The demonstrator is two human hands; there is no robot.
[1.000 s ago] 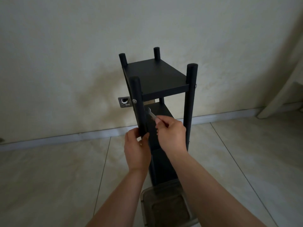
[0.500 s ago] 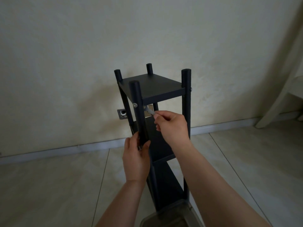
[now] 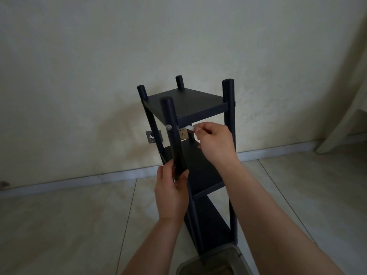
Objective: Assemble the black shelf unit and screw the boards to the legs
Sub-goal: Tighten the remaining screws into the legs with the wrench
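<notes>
The black shelf unit (image 3: 188, 104) stands upright on the tiled floor, with four round legs and several boards. My left hand (image 3: 171, 193) grips the near left leg (image 3: 172, 135) at about the middle board's height. A silver screw head (image 3: 169, 127) shows on that leg just under the top board. My right hand (image 3: 215, 143) pinches a small silver hex key (image 3: 190, 128), its tip held just under the top board's front edge, right of the screw.
A pale wall with two sockets (image 3: 154, 136) stands close behind the unit, and a baseboard runs along the floor. A clear plastic box (image 3: 214, 262) lies on the floor at the bottom by the unit's foot. A pale furniture leg (image 3: 341, 124) leans at the right.
The view has tilted up, so the unit sits lower in frame. My right hand has risen with the hex key from the middle board's height to just under the top board. My left hand keeps its grip.
</notes>
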